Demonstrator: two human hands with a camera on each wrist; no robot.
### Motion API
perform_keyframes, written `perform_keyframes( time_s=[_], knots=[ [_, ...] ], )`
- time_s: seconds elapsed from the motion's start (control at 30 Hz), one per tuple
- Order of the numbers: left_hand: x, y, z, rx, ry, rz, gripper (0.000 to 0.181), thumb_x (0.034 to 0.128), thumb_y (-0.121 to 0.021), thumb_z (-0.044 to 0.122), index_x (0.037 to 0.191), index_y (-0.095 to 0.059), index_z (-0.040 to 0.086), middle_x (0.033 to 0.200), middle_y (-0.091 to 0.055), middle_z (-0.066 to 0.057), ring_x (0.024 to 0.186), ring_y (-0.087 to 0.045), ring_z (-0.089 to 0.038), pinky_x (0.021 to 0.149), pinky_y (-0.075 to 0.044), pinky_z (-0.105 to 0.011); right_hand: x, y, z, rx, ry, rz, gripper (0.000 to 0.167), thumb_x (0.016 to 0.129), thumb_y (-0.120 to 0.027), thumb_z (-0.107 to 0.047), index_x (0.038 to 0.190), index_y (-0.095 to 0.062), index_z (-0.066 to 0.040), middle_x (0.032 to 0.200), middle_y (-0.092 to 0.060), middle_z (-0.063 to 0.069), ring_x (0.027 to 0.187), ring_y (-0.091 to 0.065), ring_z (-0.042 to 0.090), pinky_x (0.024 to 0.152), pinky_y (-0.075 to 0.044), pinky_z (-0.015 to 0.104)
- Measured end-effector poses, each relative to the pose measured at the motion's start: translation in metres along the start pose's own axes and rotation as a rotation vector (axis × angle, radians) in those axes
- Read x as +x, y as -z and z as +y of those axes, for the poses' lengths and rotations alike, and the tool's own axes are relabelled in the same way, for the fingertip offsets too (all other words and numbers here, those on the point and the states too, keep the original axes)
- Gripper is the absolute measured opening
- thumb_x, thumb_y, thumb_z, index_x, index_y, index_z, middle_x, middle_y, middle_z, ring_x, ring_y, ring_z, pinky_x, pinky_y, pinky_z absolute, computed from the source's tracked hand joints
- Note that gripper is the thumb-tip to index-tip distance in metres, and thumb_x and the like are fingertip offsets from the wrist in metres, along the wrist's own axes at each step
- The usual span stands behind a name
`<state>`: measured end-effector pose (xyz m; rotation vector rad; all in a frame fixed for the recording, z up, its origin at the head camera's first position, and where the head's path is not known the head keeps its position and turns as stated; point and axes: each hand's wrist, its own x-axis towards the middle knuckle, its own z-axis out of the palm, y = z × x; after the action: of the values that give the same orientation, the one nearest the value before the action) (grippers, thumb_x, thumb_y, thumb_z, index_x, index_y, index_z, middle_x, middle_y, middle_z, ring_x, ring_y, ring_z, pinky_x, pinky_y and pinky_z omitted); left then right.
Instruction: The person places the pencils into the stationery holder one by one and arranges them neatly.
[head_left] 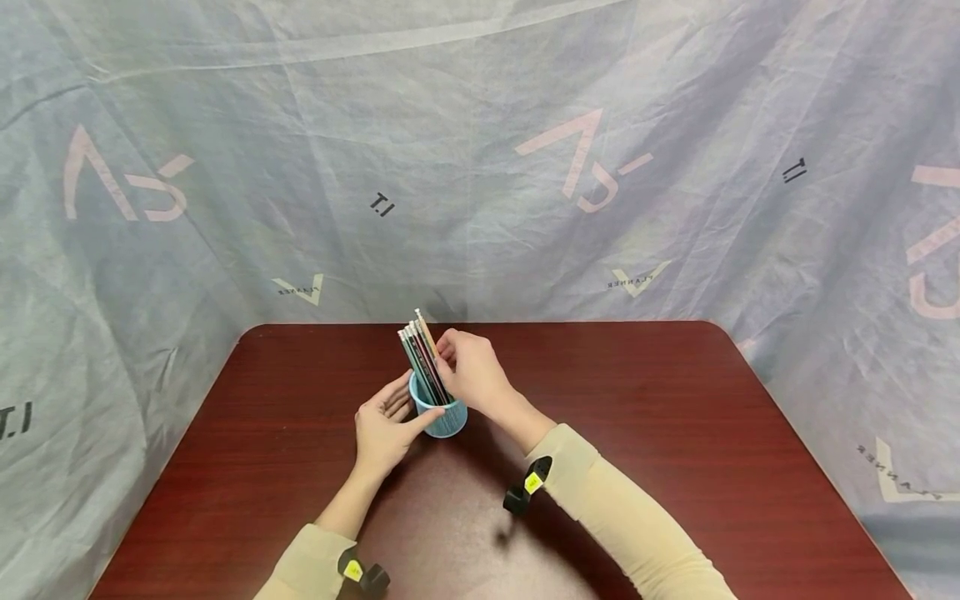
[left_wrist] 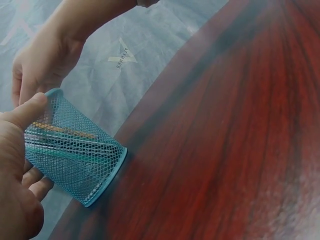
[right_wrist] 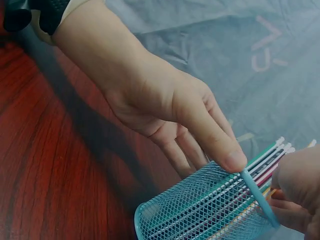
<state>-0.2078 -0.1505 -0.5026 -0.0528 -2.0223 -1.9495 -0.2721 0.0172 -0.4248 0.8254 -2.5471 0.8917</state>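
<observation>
A light blue mesh pencil cup [head_left: 446,424] stands on the table, holding several pencils [head_left: 417,354] with white tips that lean to the left. My left hand [head_left: 383,435] holds the cup from the left, thumb on the rim and fingers around the far side. Over the cup's right side, my right hand [head_left: 477,373] pinches a yellow pencil [head_left: 428,333], whose tip stands above the others. In the right wrist view, the fingers of my right hand [right_wrist: 300,185] are at the rim and partly cover the pencils. Through the mesh [left_wrist: 75,150], the pencils' lower parts show.
The dark red wooden table [head_left: 637,433] has rounded far corners. Grey printed cloth [head_left: 465,167] hangs behind it and along both sides. A small black device with a yellow label [head_left: 533,482] is strapped to my right wrist, and a similar device [head_left: 353,570] to my left.
</observation>
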Motion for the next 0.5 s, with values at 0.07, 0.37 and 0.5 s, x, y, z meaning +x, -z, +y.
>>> perform_keyframes(
  time_s=[0.07, 0.37, 0.5],
  knots=[
    [-0.0002, 0.0002, 0.0007, 0.008, -0.001, -0.006, 0.072, 0.0713, -0.098, 0.001, 0.138, -0.071, 0.006, 0.131, -0.075, -0.016, 0.124, -0.072, -0.032, 0.1, -0.06, -0.033, 0.0002, -0.0022, 0.0001, -0.04, -0.001, -0.007, 0.006, 0.098, -0.073, -0.009, 0.101, -0.069, -0.005, 0.092, -0.077, 0.008, 0.083, -0.075, 0.02, 0.071, -0.063, 0.031],
    [0.0005, 0.0014, 0.0036, 0.064, -0.101, -0.008, 0.078, 0.0684, -0.1, 0.0, 0.139, -0.068, 0.005, 0.131, -0.074, -0.018, 0.123, -0.071, -0.032, 0.102, -0.058, -0.03, -0.0009, -0.0065, -0.001, -0.135, 0.013, -0.032, 0.01, 0.097, -0.076, -0.011, 0.101, -0.068, -0.007, 0.092, -0.076, 0.005, 0.081, -0.075, 0.019, 0.071, -0.063, 0.032],
    [0.002, 0.001, 0.0049, 0.049, -0.115, -0.006, 0.077, 0.0669, -0.1, 0.0, 0.137, -0.069, 0.004, 0.129, -0.075, -0.019, 0.121, -0.072, -0.034, 0.102, -0.058, -0.029, -0.0009, -0.0054, -0.0017, -0.142, -0.001, -0.038, 0.01, 0.096, -0.077, -0.011, 0.1, -0.068, -0.007, 0.091, -0.077, 0.004, 0.08, -0.075, 0.018, 0.07, -0.063, 0.032]
  ],
)
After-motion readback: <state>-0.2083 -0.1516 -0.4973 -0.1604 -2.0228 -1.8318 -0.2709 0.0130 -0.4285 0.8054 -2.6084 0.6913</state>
